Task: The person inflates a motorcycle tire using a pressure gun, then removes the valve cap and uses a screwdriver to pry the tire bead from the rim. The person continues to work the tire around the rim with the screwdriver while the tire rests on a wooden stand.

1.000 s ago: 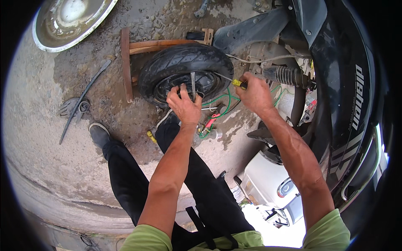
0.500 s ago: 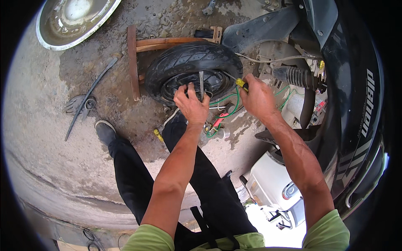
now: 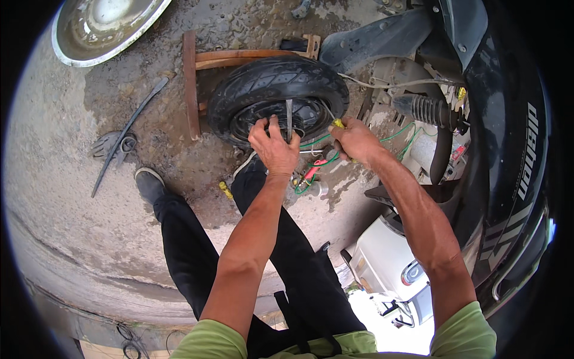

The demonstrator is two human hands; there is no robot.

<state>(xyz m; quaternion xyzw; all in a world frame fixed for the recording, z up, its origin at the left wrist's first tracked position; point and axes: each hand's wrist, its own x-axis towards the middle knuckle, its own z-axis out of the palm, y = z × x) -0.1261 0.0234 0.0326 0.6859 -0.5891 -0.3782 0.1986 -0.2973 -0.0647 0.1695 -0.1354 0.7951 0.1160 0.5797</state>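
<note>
A black scooter wheel with its tyre (image 3: 272, 78) lies in front of me on a low wooden frame (image 3: 190, 90). My left hand (image 3: 274, 146) is closed around a flat metal tyre lever (image 3: 289, 113), which stands up against the rim near the hub. In my right hand (image 3: 359, 140) is a screwdriver (image 3: 338, 123) with a yellow handle. Its thin shaft slants to the right side of the rim, where the tip seems to sit between tyre and rim. My right palm hides most of the handle.
A black scooter body (image 3: 502, 137) stands on the right, its shock absorber (image 3: 427, 109) exposed. A green hose (image 3: 315, 142) runs by a red-handled air tool (image 3: 314, 169). At left lie a long pry bar (image 3: 133, 121), a grey glove (image 3: 106, 146) and a metal basin (image 3: 75, 51). A white scooter (image 3: 388, 257) is behind.
My right hand has moved left and slightly down with the screwdriver, turning its handle closer to the wheel. My left hand and the tyre lever have hardly moved.
</note>
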